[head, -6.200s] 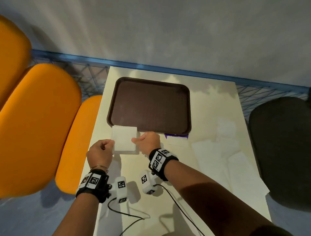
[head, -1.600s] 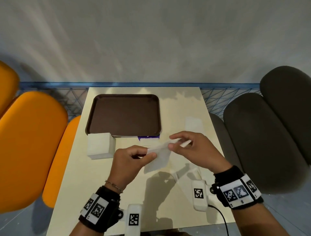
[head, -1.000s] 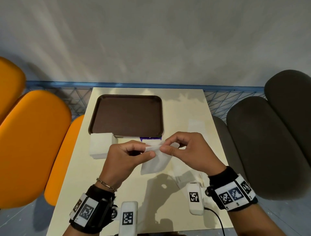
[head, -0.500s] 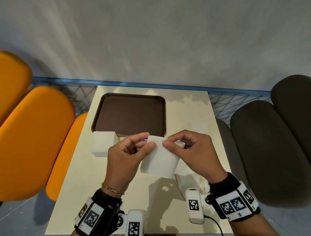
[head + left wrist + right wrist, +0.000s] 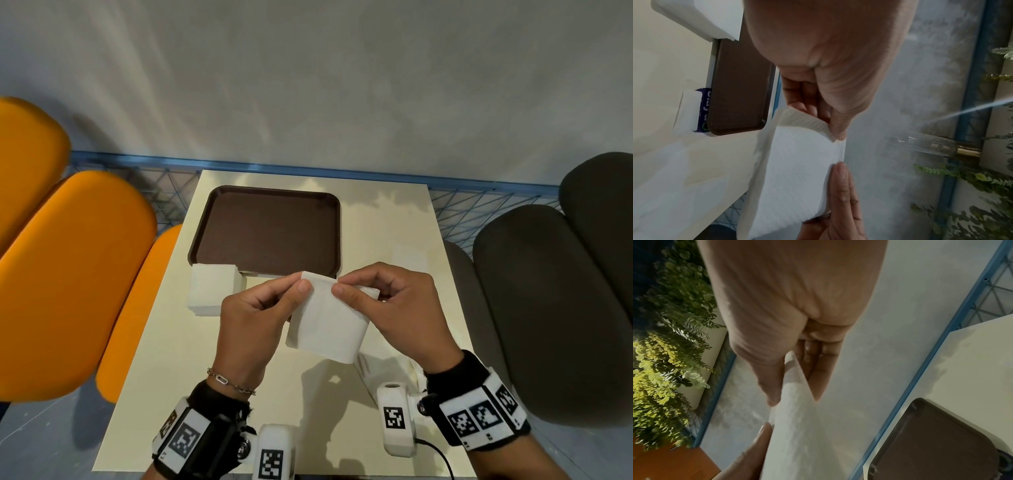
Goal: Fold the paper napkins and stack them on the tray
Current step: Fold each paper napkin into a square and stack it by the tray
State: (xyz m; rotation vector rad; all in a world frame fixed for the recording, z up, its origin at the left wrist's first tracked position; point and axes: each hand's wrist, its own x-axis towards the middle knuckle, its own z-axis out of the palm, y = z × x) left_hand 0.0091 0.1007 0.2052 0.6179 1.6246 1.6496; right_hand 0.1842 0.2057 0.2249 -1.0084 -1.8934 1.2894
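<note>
A white paper napkin hangs in the air above the table, folded over at its top. My left hand pinches its upper left corner between thumb and fingers. My right hand pinches the upper right edge the same way. The left wrist view shows the napkin close up with the left thumb on the folded edge. The right wrist view shows the napkin edge-on between the right thumb and fingers. The brown tray lies bare at the back left. A stack of folded napkins sits on the table at its front left corner.
The cream table has loose unfolded napkins under my right hand. A purple wrapper lies at the tray's front edge. Orange seats stand left, dark grey seats right, a blue mesh rail behind.
Both hands have lifted the napkin and turned it from edge-on to facing me, so it hangs as a broad folded sheet. The head view drifted slightly.
</note>
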